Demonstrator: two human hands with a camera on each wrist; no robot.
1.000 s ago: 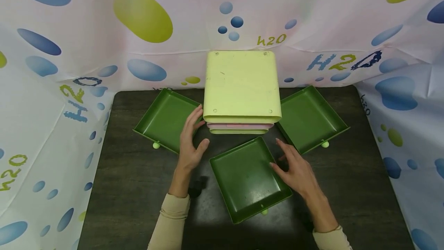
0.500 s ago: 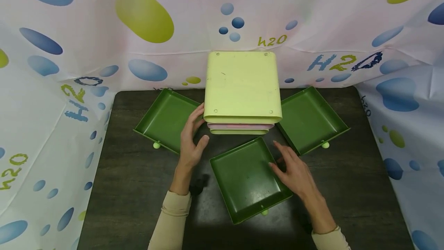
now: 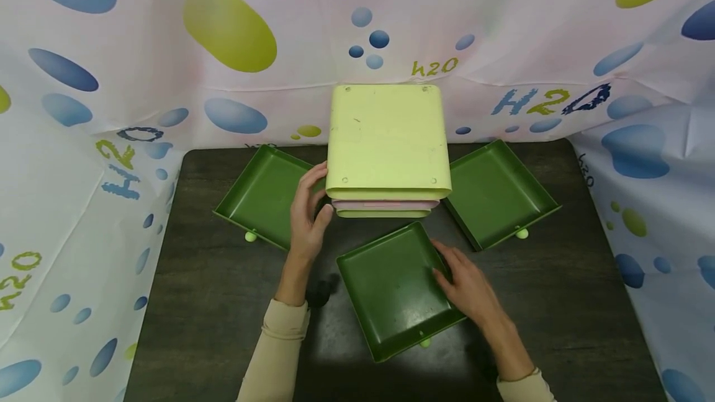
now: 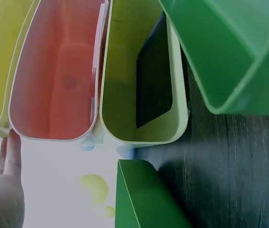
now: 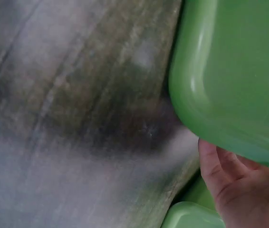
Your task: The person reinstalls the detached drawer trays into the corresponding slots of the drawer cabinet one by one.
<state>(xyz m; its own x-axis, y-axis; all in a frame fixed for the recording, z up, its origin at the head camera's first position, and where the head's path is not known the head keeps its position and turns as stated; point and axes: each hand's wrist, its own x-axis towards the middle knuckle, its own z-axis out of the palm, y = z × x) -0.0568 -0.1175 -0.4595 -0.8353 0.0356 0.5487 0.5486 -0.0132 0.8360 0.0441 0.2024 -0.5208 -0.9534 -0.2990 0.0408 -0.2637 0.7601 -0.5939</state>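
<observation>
A stack of drawer frames (image 3: 388, 135) stands at the back, yellow-green on top. The left wrist view looks into their open fronts, with a pink frame (image 4: 53, 90) between two yellow-green ones. My left hand (image 3: 306, 216) is at the stack's left side, its fairly straight fingers touching the top frame's edge. In front of the stack lies a green drawer (image 3: 393, 293), turned at an angle, its pale knob (image 3: 426, 343) facing me. My right hand (image 3: 469, 284) grips this drawer's right wall, thumb over the rim and fingers outside, partly hidden behind the wall in the right wrist view.
A second green drawer (image 3: 257, 197) lies left of the stack and a third (image 3: 497, 197) lies right of it, both angled with knobs towards the front. All rest on a dark wooden table (image 3: 206, 309). A patterned white curtain (image 3: 301, 17) hangs behind.
My right hand has moved left and closed onto the middle drawer's right wall. My left thumb has come nearer the stack. The drawers stay where they were.
</observation>
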